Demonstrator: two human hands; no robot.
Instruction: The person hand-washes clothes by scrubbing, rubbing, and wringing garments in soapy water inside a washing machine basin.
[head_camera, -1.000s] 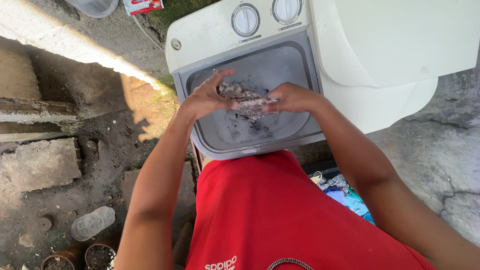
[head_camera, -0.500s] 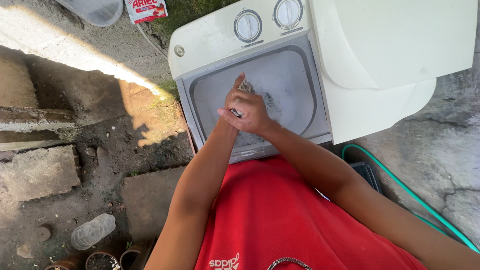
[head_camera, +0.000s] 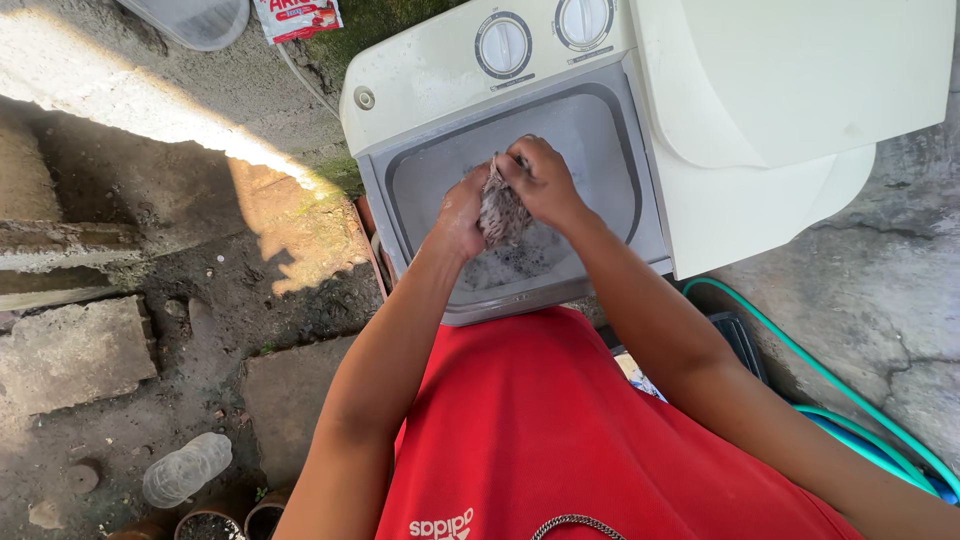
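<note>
Pressing between left hand (head_camera: 462, 212) and right hand (head_camera: 540, 180), wet cloth (head_camera: 498, 212).

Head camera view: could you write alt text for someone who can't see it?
Two bare hands, left hand and right hand, squeeze a wet speckled cloth between them over the open tub of a white washing machine outdoors. A green hose lies on the concrete at right.

Both hands (head_camera: 505, 195) have bunched the cloth (head_camera: 500, 212) upright.

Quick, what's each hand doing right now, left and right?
Left hand: closed on the wet speckled cloth.
Right hand: closed on the same cloth, over the washing machine tub.
</note>
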